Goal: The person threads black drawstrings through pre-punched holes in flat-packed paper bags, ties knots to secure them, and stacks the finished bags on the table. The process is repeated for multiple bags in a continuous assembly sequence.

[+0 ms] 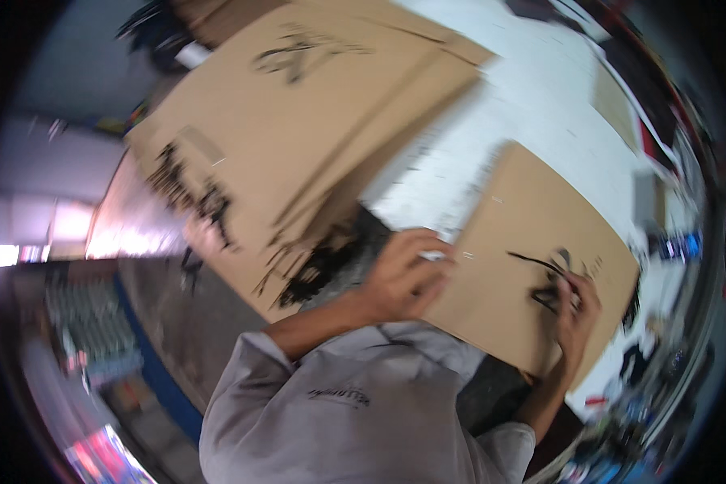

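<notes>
My left hand [409, 273] has its fingers curled at the left edge of a brown cardboard sheet [504, 315]. A small white bit shows at those fingers; I cannot tell what it is. Over the right part of the same sheet, my right hand [576, 310] pinches a thin black cord [534, 261], whose free end points left. A dark loop and a printed mark lie beside the fingers. At the left, a larger stack of cardboard sheets [242, 121] carries bunches of black cords [319, 262] along its near edges.
A blurred hand [206, 232], apparently another person's, is at the big stack's left edge. Both cardboard piles lie on a white tabletop [532, 97]. A grey box [647, 198] stands at the right, with mixed small items [613, 452] at the lower right.
</notes>
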{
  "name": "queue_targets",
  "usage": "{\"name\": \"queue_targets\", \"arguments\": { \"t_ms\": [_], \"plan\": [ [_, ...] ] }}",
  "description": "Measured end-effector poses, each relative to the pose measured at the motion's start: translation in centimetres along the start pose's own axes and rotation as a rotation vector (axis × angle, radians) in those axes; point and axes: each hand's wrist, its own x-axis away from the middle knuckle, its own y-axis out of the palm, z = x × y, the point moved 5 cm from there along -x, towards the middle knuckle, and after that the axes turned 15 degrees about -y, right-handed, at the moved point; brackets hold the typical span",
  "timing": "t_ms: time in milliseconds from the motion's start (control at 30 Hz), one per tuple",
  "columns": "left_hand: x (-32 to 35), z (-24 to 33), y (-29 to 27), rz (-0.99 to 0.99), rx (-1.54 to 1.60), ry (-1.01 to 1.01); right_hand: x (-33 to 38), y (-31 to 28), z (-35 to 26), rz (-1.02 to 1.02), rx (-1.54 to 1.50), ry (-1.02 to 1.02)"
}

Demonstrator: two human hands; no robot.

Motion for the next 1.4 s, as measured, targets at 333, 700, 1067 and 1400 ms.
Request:
{"name": "queue_targets", "arguments": {
  "t_ms": [333, 700, 1067, 1400],
  "plan": [
    [-5.3, -8.2, 7.2, -0.195, 0.21, -0.642, -0.6, 5.9, -1.4, -0.039, 0.214, -0.046],
    [-5.1, -5.1, 9.1, -0.558, 0.399, -0.788, -6.5, 8.7, -2.4, 0.069, -0.323, -0.008],
    [-6.0, -7.1, 10.7, -0.552, 0.681, -0.853, -5.8, 10.6, -1.2, 0.044, -0.293, 0.068],
    [-6.6, -8.1, 10.1, -0.412, 0.544, -0.733, -5.3, 10.7, 0.0, 0.032, -0.36, 0.188]
  ]
}}
